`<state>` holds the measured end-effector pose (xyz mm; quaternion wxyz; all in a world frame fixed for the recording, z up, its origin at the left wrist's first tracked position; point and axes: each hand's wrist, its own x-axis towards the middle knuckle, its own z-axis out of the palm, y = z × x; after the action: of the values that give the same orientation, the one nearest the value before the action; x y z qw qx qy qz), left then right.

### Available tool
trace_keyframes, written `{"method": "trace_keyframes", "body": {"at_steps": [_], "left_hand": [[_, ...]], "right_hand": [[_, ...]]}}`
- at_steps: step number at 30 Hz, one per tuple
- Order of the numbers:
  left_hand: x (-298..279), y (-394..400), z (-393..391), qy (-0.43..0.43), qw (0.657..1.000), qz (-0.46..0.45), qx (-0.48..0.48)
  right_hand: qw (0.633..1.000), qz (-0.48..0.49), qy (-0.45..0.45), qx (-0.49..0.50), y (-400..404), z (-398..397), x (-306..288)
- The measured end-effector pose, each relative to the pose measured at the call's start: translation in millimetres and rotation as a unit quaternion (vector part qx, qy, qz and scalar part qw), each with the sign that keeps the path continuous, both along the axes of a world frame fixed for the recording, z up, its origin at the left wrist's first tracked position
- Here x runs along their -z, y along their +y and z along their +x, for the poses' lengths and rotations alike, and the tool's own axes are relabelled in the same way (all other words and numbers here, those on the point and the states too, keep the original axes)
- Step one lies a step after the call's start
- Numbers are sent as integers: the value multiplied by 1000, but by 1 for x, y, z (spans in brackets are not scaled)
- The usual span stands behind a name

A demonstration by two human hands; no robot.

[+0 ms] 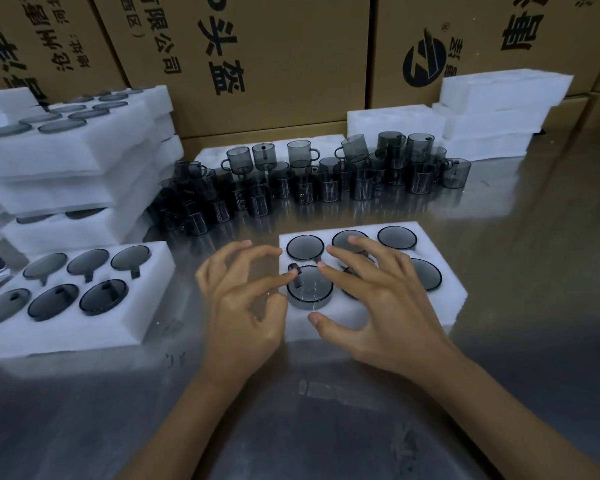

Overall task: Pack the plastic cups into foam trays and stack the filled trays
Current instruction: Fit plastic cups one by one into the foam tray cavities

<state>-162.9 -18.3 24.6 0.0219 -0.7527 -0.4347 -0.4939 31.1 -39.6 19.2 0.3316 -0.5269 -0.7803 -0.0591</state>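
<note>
A white foam tray (451, 303) lies on the steel table in front of me, with dark smoky plastic cups sunk upside down in its six holes. The front-left cup (310, 289) stands a little higher than the others. My left hand (243, 299) hovers at the tray's left edge; its index fingertip touches that cup's handle and its thumb lies near the cup's rim. My right hand (371, 299) is spread over the tray's middle, fingers resting on the cups and thumb on the front foam. It hides the front-middle cup. Neither hand grips anything.
A heap of loose cups (326, 178) stands behind the tray. Another filled tray (146, 306) lies at the left, with a stack of filled trays (66, 157) behind it. Empty foam trays (499, 98) are piled at the back right. Cardboard boxes (274, 64) wall off the back.
</note>
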Motion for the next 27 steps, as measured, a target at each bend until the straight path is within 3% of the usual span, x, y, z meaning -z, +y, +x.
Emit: {"method": "trace_keyframes", "body": {"at_steps": [13,23,27], "left_hand": [[13,8,-7,-6,999,-45,-11],[12,-2,-18,130,991,4,28],[10,-4,-20,130,990,40,36]], "right_hand": [[997,27,-68,30,1,-2,6],[992,109,-63,-28,-12,-6,15],[990,134,-26,-37,-10,-4,16]]}}
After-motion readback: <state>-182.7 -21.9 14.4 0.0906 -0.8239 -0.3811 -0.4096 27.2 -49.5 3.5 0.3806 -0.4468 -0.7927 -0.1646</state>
